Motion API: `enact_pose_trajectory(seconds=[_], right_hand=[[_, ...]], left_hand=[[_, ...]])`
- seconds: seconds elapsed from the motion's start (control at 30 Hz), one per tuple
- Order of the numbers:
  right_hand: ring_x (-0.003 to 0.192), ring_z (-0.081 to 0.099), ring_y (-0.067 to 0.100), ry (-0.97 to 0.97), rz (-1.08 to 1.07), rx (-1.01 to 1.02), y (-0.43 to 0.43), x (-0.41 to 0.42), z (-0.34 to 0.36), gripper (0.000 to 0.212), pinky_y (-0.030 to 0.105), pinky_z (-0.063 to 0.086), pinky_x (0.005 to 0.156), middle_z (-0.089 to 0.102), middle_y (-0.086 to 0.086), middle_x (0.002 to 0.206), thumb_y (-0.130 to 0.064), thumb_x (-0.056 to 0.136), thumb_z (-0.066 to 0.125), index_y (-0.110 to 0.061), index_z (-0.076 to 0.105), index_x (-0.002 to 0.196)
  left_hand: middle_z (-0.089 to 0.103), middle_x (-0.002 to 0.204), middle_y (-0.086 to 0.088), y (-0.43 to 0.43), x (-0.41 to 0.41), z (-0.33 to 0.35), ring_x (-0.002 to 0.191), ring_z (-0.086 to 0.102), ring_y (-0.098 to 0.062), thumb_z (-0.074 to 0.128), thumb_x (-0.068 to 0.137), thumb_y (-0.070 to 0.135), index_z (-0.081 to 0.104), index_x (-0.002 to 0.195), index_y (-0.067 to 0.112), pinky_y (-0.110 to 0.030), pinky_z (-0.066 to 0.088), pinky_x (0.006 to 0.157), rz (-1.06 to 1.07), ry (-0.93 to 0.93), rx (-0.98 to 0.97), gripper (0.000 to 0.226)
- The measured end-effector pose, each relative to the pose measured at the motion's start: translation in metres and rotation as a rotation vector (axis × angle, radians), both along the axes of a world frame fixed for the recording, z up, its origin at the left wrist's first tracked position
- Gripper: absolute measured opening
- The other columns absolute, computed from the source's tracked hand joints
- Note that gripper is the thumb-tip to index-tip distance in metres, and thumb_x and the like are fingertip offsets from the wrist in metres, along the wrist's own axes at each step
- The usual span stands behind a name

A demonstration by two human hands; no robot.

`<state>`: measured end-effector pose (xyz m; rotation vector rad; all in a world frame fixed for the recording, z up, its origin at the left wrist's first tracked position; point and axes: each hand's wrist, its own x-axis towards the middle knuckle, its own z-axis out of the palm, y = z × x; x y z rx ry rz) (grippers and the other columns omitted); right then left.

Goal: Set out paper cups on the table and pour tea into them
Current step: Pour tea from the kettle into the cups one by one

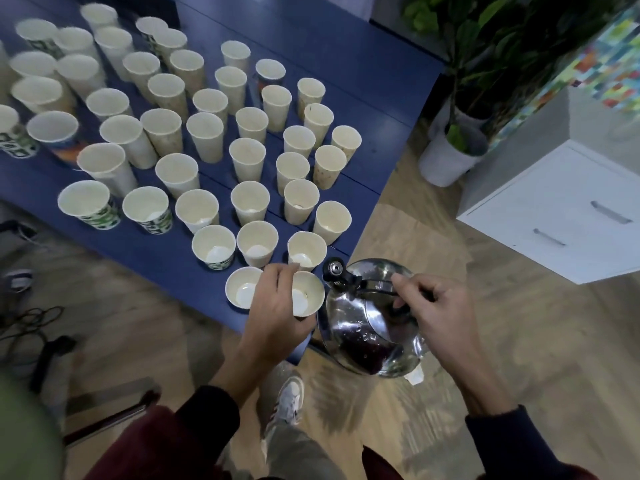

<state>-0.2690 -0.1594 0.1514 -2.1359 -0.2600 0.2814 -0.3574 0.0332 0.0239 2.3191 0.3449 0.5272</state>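
Note:
Several paper cups stand upright in rows across a blue table (166, 261). At the near corner my left hand (277, 313) grips one cup (308, 299) from the side and above; this cup looks empty, with a white bottom. Another empty cup (242, 287) stands just left of it. My right hand (440, 313) holds the black handle of a shiny steel kettle (367, 323), which hangs beside the table corner. Its black-capped spout (334, 268) points toward the held cup. No liquid is seen flowing.
A white drawer cabinet (554, 209) stands to the right on the wooden floor. Potted plants (450, 147) sit behind the table's far right corner. Black cables (31, 320) and a shoe lie on the floor at left. My own shoe (287, 400) is below the table corner.

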Motion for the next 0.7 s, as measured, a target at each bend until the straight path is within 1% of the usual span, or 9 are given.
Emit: enact_pose_trajectory(seconds=[0.07,0.13,0.2,0.3,0.37,0.47,0.53,0.6,0.7], right_hand=[[0.050,0.045,0.009,-0.007,0.026,-0.019,0.000,0.001,0.004,0.043,0.023,0.034,0.052,0.059,0.010,0.054,-0.042,0.087,0.068,-0.017,0.065,0.053],[0.050,0.047,0.009,-0.019,0.047,-0.059,0.000,0.002,0.007,0.041,0.026,0.036,0.053,0.058,0.008,0.053,-0.045,0.087,0.067,-0.020,0.066,0.054],[0.050,0.046,0.010,-0.041,0.062,-0.107,0.000,0.003,0.011,0.041,0.030,0.037,0.055,0.055,0.008,0.051,-0.040,0.090,0.071,-0.019,0.067,0.055],[0.048,0.041,0.010,-0.075,0.077,-0.168,0.001,0.002,0.016,0.037,0.033,0.035,0.053,0.049,0.008,0.048,-0.034,0.090,0.073,-0.019,0.067,0.056],[0.047,0.040,0.008,-0.098,0.092,-0.204,0.002,0.001,0.019,0.037,0.034,0.034,0.053,0.048,0.001,0.046,-0.037,0.089,0.073,-0.027,0.066,0.054],[0.047,0.045,0.008,-0.137,0.102,-0.241,0.003,-0.001,0.025,0.040,0.035,0.039,0.054,0.054,-0.005,0.047,-0.036,0.087,0.074,-0.034,0.063,0.049],[0.047,0.047,0.009,-0.167,0.100,-0.249,0.003,-0.002,0.028,0.039,0.035,0.041,0.055,0.055,-0.005,0.047,-0.036,0.087,0.075,-0.033,0.063,0.049],[0.048,0.050,0.014,-0.184,0.100,-0.264,0.003,-0.003,0.031,0.039,0.037,0.043,0.055,0.056,-0.003,0.048,-0.037,0.086,0.075,-0.029,0.064,0.050],[0.050,0.052,0.019,-0.201,0.104,-0.289,0.004,-0.004,0.032,0.040,0.040,0.045,0.056,0.056,0.001,0.049,-0.043,0.086,0.074,-0.024,0.065,0.052]], left_hand=[[0.060,0.113,-0.007,-0.002,-0.001,0.009,0.101,0.056,-0.029,0.084,0.066,0.016,0.056,0.125,0.004,-0.039,0.046,0.085,0.013,-0.029,-0.112,0.066],[0.062,0.115,0.002,-0.003,0.000,0.018,0.101,0.057,-0.025,0.085,0.065,0.022,0.056,0.126,0.012,-0.041,0.045,0.083,0.028,-0.015,-0.182,0.068],[0.062,0.115,0.010,-0.003,0.001,0.022,0.101,0.057,-0.022,0.085,0.066,0.026,0.055,0.127,0.018,-0.043,0.047,0.082,0.012,-0.003,-0.249,0.068],[0.060,0.120,0.016,-0.004,0.000,0.024,0.106,0.058,-0.018,0.086,0.068,0.025,0.052,0.129,0.021,-0.039,0.048,0.086,-0.023,0.001,-0.325,0.070],[0.059,0.123,0.017,-0.005,-0.001,0.023,0.108,0.058,-0.017,0.086,0.069,0.023,0.052,0.129,0.022,-0.037,0.048,0.087,-0.033,0.002,-0.335,0.070],[0.057,0.126,0.020,-0.007,-0.003,0.022,0.109,0.057,-0.015,0.087,0.068,0.024,0.050,0.129,0.028,-0.031,0.045,0.089,-0.042,-0.015,-0.319,0.071],[0.055,0.125,0.021,-0.007,-0.002,0.022,0.107,0.055,-0.016,0.085,0.066,0.032,0.051,0.127,0.031,-0.034,0.042,0.087,-0.022,-0.010,-0.250,0.070],[0.057,0.122,0.018,-0.007,-0.002,0.022,0.104,0.053,-0.019,0.082,0.065,0.039,0.053,0.126,0.029,-0.038,0.041,0.085,-0.003,0.014,-0.199,0.069],[0.057,0.121,0.016,-0.005,-0.002,0.018,0.102,0.053,-0.020,0.082,0.066,0.038,0.050,0.129,0.028,-0.043,0.046,0.084,-0.017,0.016,-0.222,0.071]])
